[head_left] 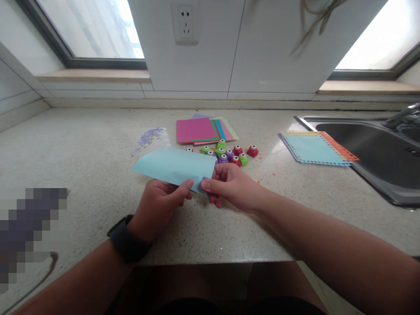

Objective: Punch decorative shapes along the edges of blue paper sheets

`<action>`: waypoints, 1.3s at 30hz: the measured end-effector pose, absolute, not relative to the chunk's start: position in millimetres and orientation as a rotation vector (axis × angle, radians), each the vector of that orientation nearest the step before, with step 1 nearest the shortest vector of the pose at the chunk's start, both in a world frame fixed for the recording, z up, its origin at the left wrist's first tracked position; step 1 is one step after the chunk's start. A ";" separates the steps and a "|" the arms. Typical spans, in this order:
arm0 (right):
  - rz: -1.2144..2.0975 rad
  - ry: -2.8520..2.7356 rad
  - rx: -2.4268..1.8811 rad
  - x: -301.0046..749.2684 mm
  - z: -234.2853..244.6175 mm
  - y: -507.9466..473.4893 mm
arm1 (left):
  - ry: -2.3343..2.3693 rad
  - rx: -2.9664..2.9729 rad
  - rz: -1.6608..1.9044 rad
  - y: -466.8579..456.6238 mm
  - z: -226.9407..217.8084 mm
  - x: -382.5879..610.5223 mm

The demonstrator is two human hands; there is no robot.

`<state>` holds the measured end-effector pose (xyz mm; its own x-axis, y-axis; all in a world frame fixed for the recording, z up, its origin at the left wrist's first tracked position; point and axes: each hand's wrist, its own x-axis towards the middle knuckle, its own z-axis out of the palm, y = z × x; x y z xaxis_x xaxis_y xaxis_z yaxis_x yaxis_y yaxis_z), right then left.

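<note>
A light blue sheet of paper [177, 164] is held above the counter, its left end curving upward. My left hand [166, 197] pinches its near edge between thumb and fingers, with a dark watch on the wrist. At the sheet's right near corner, my right hand [226, 183] is closed around a small purple paper punch [204, 183], thumb on top. Most of that punch is hidden by the fingers. Just beyond the sheet lie several red, green and purple paper punches [221, 152], partly covered by it.
Coloured paper sheets [197, 130] are stacked behind the punches. Purple and yellow paper bits [151, 138] lie to the left. On the right, sheets with punched edges [310, 148] overlap the rim of a steel sink [374, 183]. A wall socket [186, 22] is above.
</note>
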<state>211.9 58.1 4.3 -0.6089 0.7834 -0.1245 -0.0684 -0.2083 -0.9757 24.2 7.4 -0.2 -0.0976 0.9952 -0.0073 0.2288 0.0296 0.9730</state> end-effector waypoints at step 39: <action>0.815 -2.510 -0.949 230.2 15.1 59.2 | 1.109 1.007 1.356 7.9 -13.2 21.0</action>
